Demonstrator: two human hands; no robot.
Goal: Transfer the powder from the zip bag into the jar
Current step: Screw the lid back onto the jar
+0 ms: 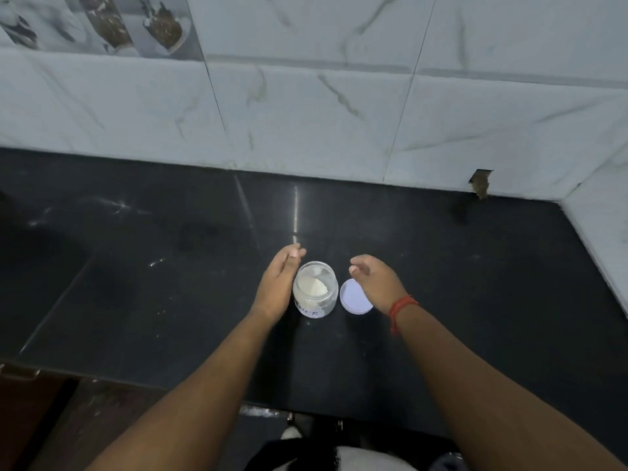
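Both my forearms reach up from the bottom of the head view, over the near edge of the black counter (475, 266). My left hand (277, 283) stands on its side with straight, relaxed fingers just beside the left wall of the jar (315, 289); whether it touches the glass I cannot tell. My right hand (375, 280), with a red thread (402, 305) round the wrist, hovers with loosely curled fingers holding nothing, above the far edge of the white lid (355, 297). That lid lies flat on the counter just right of the jar, near it but apart. The jar stands upright and uncapped, with a handwritten label on its near side and white powder (314, 287) inside. No zip bag shows anywhere in this view, so I judge the pouring done and the capping left: pick up the lid and close the jar. As for room, open counter runs well to the left, right and back as far as the marble-tiled wall (323, 107), and the jar sits well in from the near edge, so I see little risk of knocking it off.
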